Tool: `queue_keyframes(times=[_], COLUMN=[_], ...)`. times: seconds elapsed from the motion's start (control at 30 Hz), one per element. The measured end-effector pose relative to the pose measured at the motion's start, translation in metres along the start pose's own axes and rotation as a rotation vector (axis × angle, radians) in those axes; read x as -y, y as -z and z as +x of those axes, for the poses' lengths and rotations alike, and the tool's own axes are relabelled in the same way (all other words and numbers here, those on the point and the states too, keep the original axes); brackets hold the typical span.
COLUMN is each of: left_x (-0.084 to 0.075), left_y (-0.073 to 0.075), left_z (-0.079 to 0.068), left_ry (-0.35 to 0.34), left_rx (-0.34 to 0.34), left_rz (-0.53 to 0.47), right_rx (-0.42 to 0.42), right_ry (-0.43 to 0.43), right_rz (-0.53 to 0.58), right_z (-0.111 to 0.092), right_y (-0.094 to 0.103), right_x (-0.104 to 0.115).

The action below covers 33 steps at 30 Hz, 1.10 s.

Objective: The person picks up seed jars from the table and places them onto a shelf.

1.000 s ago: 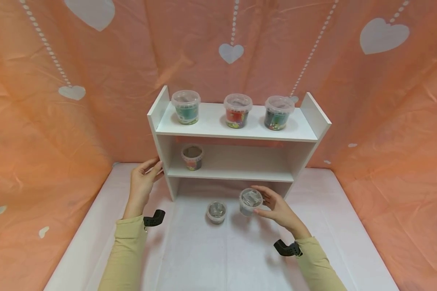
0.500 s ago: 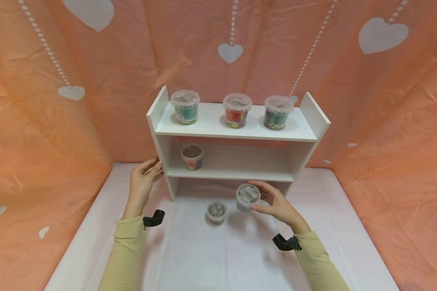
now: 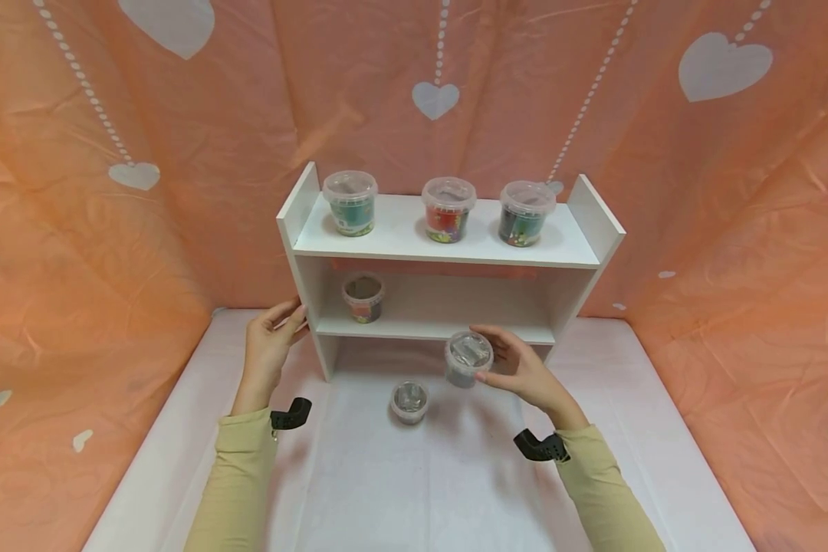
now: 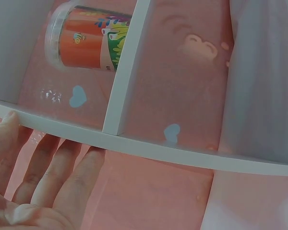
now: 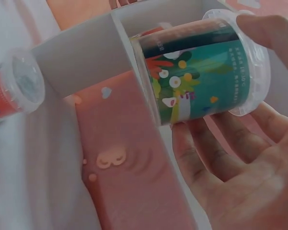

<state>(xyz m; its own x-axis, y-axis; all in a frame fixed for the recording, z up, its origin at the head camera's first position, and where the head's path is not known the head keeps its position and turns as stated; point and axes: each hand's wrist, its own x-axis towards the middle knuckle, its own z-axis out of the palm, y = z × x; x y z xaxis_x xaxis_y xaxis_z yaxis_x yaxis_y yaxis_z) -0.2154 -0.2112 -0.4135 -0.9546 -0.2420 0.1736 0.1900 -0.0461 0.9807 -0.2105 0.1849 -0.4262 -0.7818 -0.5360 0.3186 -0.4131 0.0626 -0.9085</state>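
My right hand (image 3: pixel 527 379) holds a small plastic tub (image 3: pixel 464 368) with a clear rim, thumb on one side and fingers on the other. In the right wrist view this tub (image 5: pixel 197 72) shows a teal label with flowers and is off the table, in front of the middle shelf's edge. My left hand (image 3: pixel 269 353) touches the left side panel of the white shelf unit (image 3: pixel 448 337); its fingers (image 4: pixel 67 167) lie along the outside, thumb tip at the front edge. Another tub (image 3: pixel 409 403) stands on the table below, left of the held one.
Three larger tubs, the green one (image 3: pixel 350 203), the red one (image 3: pixel 447 211) and the dark green one (image 3: pixel 524 215), stand on the top shelf. A small tub (image 3: pixel 364 297) sits at the left of the middle shelf. An orange cloth (image 3: pixel 214 153) hangs behind.
My right hand has raised the held tub from near the table toward the middle shelf, drifting slightly left. The left hand has stayed against the side panel.
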Motion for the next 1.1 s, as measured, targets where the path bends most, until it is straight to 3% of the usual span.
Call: queue_keyframes(times=[0.53,0.8,1.03,1.1], left_x=[0.000,-0.001,-0.001,-0.001], left_y=[0.000,-0.001,0.000,0.000], left_z=[-0.001,-0.001,-0.001,-0.001], left_ry=[0.003,0.006,-0.005,-0.007], left_rx=[0.002,-0.002,-0.003,0.001], left_rz=[0.007,0.005,0.005,0.010], right_rx=[-0.020,-0.079,-0.148,-0.162], right_ry=[0.015,-0.013,-0.031,-0.035], right_rz=[0.034,0.019,-0.016,-0.002], right_z=[0.020,0.029,0.037,0.040], right_y=[0.006,0.005,-0.002,-0.002], right_x=[0.005,0.009,0.032,0.029])
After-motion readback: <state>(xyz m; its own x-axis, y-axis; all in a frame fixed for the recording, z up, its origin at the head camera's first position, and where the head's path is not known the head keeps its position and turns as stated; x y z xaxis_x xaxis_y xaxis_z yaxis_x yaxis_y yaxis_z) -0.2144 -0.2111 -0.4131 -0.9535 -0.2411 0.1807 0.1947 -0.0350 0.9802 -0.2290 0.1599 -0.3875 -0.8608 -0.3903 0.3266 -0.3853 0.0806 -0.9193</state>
